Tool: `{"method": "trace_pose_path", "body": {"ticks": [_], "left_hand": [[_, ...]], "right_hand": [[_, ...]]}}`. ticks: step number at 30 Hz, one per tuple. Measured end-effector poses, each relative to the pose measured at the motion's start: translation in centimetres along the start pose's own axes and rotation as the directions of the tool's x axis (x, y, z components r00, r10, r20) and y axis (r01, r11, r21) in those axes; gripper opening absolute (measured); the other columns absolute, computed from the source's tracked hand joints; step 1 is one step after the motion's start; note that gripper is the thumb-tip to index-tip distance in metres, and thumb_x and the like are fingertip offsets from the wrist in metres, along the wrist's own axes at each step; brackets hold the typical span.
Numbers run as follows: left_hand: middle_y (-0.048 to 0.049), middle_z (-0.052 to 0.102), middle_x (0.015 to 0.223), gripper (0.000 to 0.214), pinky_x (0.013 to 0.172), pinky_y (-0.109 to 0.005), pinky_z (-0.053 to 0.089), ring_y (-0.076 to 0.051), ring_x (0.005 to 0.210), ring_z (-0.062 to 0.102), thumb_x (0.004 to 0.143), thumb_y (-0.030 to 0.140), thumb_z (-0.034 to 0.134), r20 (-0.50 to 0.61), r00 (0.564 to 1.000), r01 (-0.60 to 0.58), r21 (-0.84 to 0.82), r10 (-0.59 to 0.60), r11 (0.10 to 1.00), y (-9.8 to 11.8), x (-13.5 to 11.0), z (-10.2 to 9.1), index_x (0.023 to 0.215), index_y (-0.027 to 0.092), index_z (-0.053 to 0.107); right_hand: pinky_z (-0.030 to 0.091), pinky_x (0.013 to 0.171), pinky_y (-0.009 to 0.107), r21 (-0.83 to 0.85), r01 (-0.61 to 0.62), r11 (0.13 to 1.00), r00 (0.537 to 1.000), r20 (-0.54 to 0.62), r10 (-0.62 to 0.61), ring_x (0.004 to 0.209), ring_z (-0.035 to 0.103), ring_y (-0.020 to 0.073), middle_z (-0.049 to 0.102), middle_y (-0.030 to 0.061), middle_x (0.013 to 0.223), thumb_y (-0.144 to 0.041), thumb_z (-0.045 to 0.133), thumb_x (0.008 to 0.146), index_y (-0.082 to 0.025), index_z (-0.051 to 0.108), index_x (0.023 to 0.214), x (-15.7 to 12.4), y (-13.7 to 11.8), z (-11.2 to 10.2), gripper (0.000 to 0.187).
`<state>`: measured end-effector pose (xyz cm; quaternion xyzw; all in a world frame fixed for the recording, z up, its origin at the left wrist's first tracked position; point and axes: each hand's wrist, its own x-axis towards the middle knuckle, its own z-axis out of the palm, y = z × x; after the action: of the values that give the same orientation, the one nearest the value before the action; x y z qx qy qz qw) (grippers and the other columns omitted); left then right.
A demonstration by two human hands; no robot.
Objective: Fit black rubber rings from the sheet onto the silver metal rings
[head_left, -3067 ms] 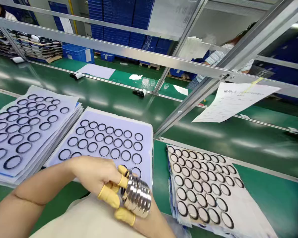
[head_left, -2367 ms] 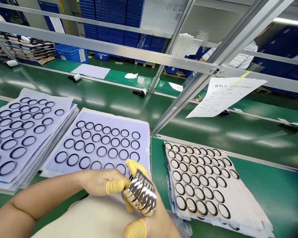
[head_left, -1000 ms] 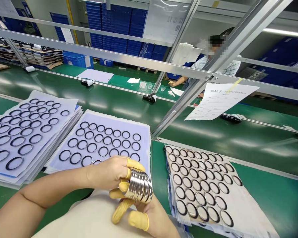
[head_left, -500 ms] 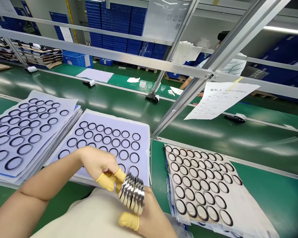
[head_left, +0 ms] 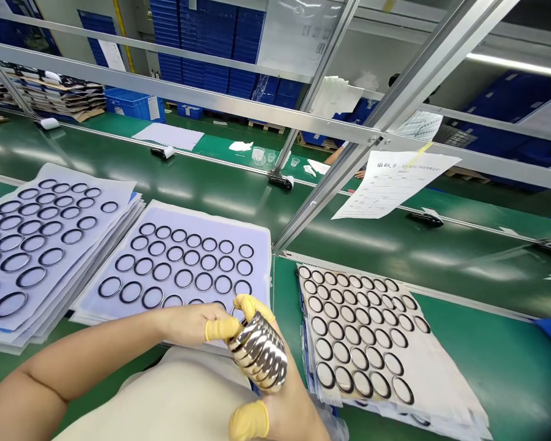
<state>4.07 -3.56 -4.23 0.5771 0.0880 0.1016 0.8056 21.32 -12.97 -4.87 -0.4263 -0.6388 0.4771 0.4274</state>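
Note:
A row of shiny metal rings [head_left: 259, 355] lies stacked face to face in front of my body. My right hand [head_left: 294, 407] supports the row from the right and below, its yellow-cotted thumb [head_left: 248, 420] standing apart on the near side. Yellow finger cots also cover the fingertips of my left hand [head_left: 193, 324], which pinch the left end of the row. Its fingers partly hide the end ring. Beyond my hands, black-edged rings [head_left: 204, 282] lie in rows on a white sheet [head_left: 252, 229].
To the left, a stack of sheets [head_left: 114, 184] carries more rings. On the right, a brownish sheet stack [head_left: 434, 373] also holds rings. An aluminium post [head_left: 326, 190] rises behind, with a paper form [head_left: 390, 184] taped up. Across the green bench [head_left: 220, 190], another person's arm shows.
My left fingers have moved from above the rings to their left end. The row of rings has turned and shifted slightly right. The whole view has shifted a little.

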Motion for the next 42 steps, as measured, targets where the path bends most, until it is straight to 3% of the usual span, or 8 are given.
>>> {"method": "trace_pose_path", "body": {"ticks": [4, 6, 11, 19, 26, 31, 36, 42], "left_hand": [[-0.0001, 0.068, 0.069, 0.037, 0.074, -0.024, 0.052, -0.013, 0.068, 0.061, 0.067, 0.05, 0.079, -0.17, 0.978, 0.115, -0.063, -0.124, 0.991, -0.1, 0.2, 0.1, 0.072, 0.014, 0.072], [-0.0007, 0.067, 0.068, 0.035, 0.07, -0.023, 0.051, -0.012, 0.066, 0.06, 0.066, 0.047, 0.081, -0.189, 0.98, 0.068, 0.026, -0.062, 0.997, 0.3, 0.2, 0.1, 0.07, 0.014, 0.072], [-0.009, 0.07, 0.08, 0.035, 0.077, -0.026, 0.052, -0.017, 0.08, 0.063, 0.085, 0.044, 0.064, -0.154, 0.964, -0.162, 0.314, 0.218, 0.935, 1.9, -0.1, 0.4, 0.071, 0.013, 0.072], [-0.009, 0.072, 0.091, 0.021, 0.078, -0.026, 0.052, -0.016, 0.083, 0.064, 0.088, 0.032, 0.063, -0.153, 0.931, -0.238, 0.434, 0.332, 0.869, 2.6, -0.6, 0.6, 0.081, 0.016, 0.074], [-0.0015, 0.06, 0.065, 0.026, 0.069, -0.021, 0.049, -0.01, 0.067, 0.055, 0.085, 0.021, 0.064, -0.191, 0.942, -0.22, 0.267, 0.275, 0.938, 1.9, -0.3, 0.1, 0.061, 0.013, 0.065], [-0.0028, 0.062, 0.07, 0.024, 0.07, -0.023, 0.049, -0.012, 0.069, 0.057, 0.085, 0.023, 0.065, -0.217, 0.942, -0.196, 0.265, 0.257, 0.944, 1.8, -0.8, -0.3, 0.063, 0.014, 0.067], [-0.0036, 0.064, 0.069, 0.023, 0.073, -0.026, 0.05, -0.014, 0.071, 0.059, 0.083, 0.028, 0.068, -0.259, 0.94, -0.162, 0.229, 0.22, 0.96, 2.3, -1.3, -0.4, 0.064, 0.015, 0.07], [0.0007, 0.06, 0.061, 0.016, 0.064, -0.023, 0.045, -0.01, 0.061, 0.051, 0.066, 0.026, 0.078, -0.437, 0.898, 0.025, -0.053, -0.046, 0.998, 1.6, -1.5, -0.7, 0.061, 0.013, 0.07]], "right_hand": [[0.034, 0.111, 0.048, -0.01, 0.074, 0.997, 0.997, -0.019, -0.074, 0.132, 0.04, 0.0368, 0.037, 0.0141, 0.143, -0.079, 0.069, 0.054, -0.024, 0.027, 0.146, 0.0, 0.0, 0.5, 0.114], [0.035, 0.11, 0.048, -0.026, 0.066, 0.998, 0.998, -0.022, -0.066, 0.132, 0.04, 0.0371, 0.037, 0.0146, 0.143, -0.078, 0.068, 0.056, -0.023, 0.025, 0.147, 0.0, -0.1, 0.6, 0.114], [0.03, 0.113, 0.051, -0.056, 0.136, 0.989, 0.991, 0.005, -0.136, 0.138, 0.035, 0.0364, 0.031, 0.0159, 0.152, -0.07, 0.063, 0.073, -0.023, 0.011, 0.152, -0.1, 0.0, 0.9, 0.106], [0.029, 0.115, 0.047, 0.087, 0.105, 0.991, 0.993, 0.049, -0.109, 0.142, 0.031, 0.0302, 0.03, 0.0155, 0.155, -0.059, 0.061, 0.082, -0.023, -0.004, 0.153, -0.2, 0.3, 1.2, 0.103], [0.023, 0.116, 0.053, -0.137, 0.247, 0.959, 0.969, 0.038, -0.244, 0.145, 0.022, 0.0316, 0.04, 0.0086, 0.151, -0.05, 0.053, 0.09, -0.029, 0.055, 0.133, 0.3, 0.2, 1.3, 0.048], [0.025, 0.116, 0.048, -0.106, 0.199, 0.974, 0.98, 0.034, -0.196, 0.145, 0.023, 0.0284, 0.043, 0.0096, 0.149, -0.049, 0.053, 0.091, -0.026, 0.058, 0.129, 0.2, 0.3, 1.5, 0.045], [0.031, 0.113, 0.05, 0.045, 0.157, 0.987, 0.985, -0.077, -0.153, 0.142, 0.032, 0.0303, 0.045, 0.0121, 0.148, -0.05, 0.059, 0.087, -0.026, 0.052, 0.135, -0.2, 1.4, 2.0, 0.054], [0.04, 0.106, 0.05, 0.128, 0.112, 0.985, 0.988, -0.119, -0.097, 0.132, 0.047, 0.0315, 0.061, 0.0121, 0.133, -0.051, 0.059, 0.087, -0.03, 0.064, 0.124, 0.8, 1.3, 2.2, 0.043]]}}
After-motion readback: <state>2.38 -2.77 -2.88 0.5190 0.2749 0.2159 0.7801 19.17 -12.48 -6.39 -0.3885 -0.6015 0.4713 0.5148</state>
